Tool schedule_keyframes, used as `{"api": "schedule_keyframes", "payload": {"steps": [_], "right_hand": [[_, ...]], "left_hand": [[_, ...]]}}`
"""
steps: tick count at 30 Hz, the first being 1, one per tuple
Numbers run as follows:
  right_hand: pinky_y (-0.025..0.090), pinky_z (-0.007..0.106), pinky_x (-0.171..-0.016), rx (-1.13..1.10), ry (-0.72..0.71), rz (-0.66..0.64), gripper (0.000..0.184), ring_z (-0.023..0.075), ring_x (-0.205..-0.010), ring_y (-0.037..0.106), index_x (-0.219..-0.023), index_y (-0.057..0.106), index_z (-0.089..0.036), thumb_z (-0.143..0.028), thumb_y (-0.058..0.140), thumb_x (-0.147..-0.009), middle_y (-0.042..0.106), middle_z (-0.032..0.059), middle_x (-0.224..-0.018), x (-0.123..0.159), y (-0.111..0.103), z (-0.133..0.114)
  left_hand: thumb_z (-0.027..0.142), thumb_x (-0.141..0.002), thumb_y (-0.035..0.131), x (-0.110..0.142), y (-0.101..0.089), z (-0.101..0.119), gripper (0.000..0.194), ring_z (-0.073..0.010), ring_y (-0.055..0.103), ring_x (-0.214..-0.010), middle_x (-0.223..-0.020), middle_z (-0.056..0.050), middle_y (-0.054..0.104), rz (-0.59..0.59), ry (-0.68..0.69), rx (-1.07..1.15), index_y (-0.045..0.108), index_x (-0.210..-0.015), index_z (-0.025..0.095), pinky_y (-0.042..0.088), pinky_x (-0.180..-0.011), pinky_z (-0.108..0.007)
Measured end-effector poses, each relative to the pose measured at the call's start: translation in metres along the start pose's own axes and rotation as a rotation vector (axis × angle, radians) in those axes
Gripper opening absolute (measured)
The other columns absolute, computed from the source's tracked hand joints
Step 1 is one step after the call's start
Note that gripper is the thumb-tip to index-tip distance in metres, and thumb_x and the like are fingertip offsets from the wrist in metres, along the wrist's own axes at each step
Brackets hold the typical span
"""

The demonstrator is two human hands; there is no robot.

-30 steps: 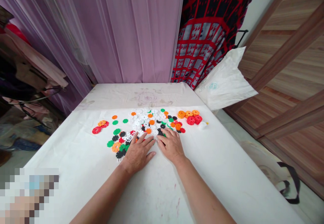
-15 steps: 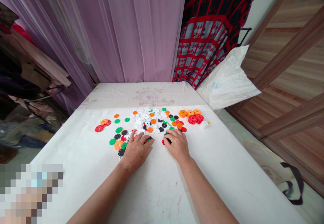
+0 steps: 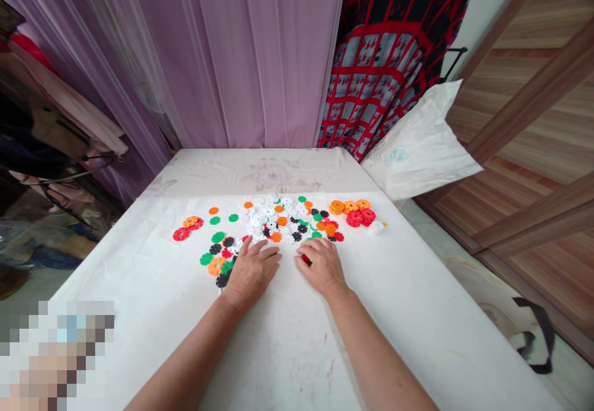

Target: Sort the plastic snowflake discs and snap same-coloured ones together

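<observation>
Flower-edged plastic discs, the interlocking snowflake kind, lie spread on the white-covered table. My left hand (image 3: 254, 270) rests palm down over the near edge of the spread, fingers stretched forward, with black discs (image 3: 223, 280) and an orange disc (image 3: 216, 267) beside its wrist side. Whatever lies under its fingers is hidden. My right hand (image 3: 325, 265) is curled low on the cloth, and a red disc (image 3: 306, 260) shows inside the curl of its thumb and fingers. Beyond both hands sits a heap of white discs (image 3: 262, 213) mixed with orange, green and black ones.
Orange discs (image 3: 336, 207) and red discs (image 3: 354, 218) form small piles at the right, near a white clump (image 3: 375, 229). Another red disc (image 3: 180, 234) lies far left. A white bag (image 3: 417, 151) stands at the table's right edge; purple curtains (image 3: 250, 58) hang behind.
The dark and green discs that showed at my left fingertips are out of sight now. The red disc by my right fingertips now shows within that hand's curl. Both hands have barely moved.
</observation>
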State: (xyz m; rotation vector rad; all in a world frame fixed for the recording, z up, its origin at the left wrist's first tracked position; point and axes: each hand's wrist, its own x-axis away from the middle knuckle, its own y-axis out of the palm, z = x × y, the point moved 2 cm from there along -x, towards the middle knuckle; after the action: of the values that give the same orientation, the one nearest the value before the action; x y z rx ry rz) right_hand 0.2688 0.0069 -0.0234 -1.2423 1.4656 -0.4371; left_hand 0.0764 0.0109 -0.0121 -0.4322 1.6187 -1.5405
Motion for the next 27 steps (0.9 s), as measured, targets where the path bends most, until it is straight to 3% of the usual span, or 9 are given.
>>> {"api": "schedule_keyframes", "payload": {"steps": [9, 15, 22, 27], "right_hand": [[0.031, 0.031, -0.074, 0.134, 0.115, 0.045, 0.017, 0.0174, -0.079, 0.054, -0.066, 0.067, -0.022, -0.014, 0.061, -0.079, 0.069, 0.0011, -0.076, 0.007, -0.005, 0.011], [0.033, 0.031, -0.077, 0.137, 0.161, 0.132, 0.016, 0.0173, -0.082, 0.056, -0.073, 0.070, -0.022, -0.016, 0.060, -0.082, 0.072, 0.0008, -0.085, 0.003, -0.008, 0.013], [0.036, 0.037, -0.091, 0.140, 0.177, -0.063, 0.023, 0.0249, -0.108, 0.053, -0.104, 0.072, -0.025, -0.031, 0.064, -0.084, 0.068, 0.0053, -0.117, -0.023, 0.008, -0.011], [0.034, 0.043, -0.098, 0.178, 0.200, -0.126, 0.027, 0.0287, -0.121, 0.047, -0.108, 0.071, -0.026, -0.036, 0.065, -0.083, 0.062, 0.0072, -0.130, -0.027, 0.017, -0.016]], "left_hand": [[0.026, -0.095, 0.047, 0.014, -0.004, -0.032, 0.027, -0.0251, 0.065, -0.100, -0.098, -0.005, 0.076, 0.141, -0.128, 0.002, 0.074, -0.092, 0.025, 0.034, -0.108, -0.055], [0.030, -0.094, 0.046, 0.017, -0.012, -0.048, 0.028, -0.0265, 0.066, -0.098, -0.101, -0.006, 0.075, 0.185, -0.298, 0.032, 0.073, -0.096, 0.024, 0.043, -0.099, -0.049], [0.029, -0.090, 0.042, 0.010, -0.006, -0.076, 0.033, -0.0275, 0.067, -0.098, -0.105, -0.009, 0.075, 0.208, -0.488, 0.133, 0.072, -0.097, 0.020, 0.049, -0.090, -0.043], [0.030, -0.087, 0.044, 0.013, -0.002, -0.085, 0.031, -0.0249, 0.068, -0.098, -0.103, -0.008, 0.075, 0.263, -0.506, 0.250, 0.073, -0.091, 0.022, 0.050, -0.091, -0.039]]}}
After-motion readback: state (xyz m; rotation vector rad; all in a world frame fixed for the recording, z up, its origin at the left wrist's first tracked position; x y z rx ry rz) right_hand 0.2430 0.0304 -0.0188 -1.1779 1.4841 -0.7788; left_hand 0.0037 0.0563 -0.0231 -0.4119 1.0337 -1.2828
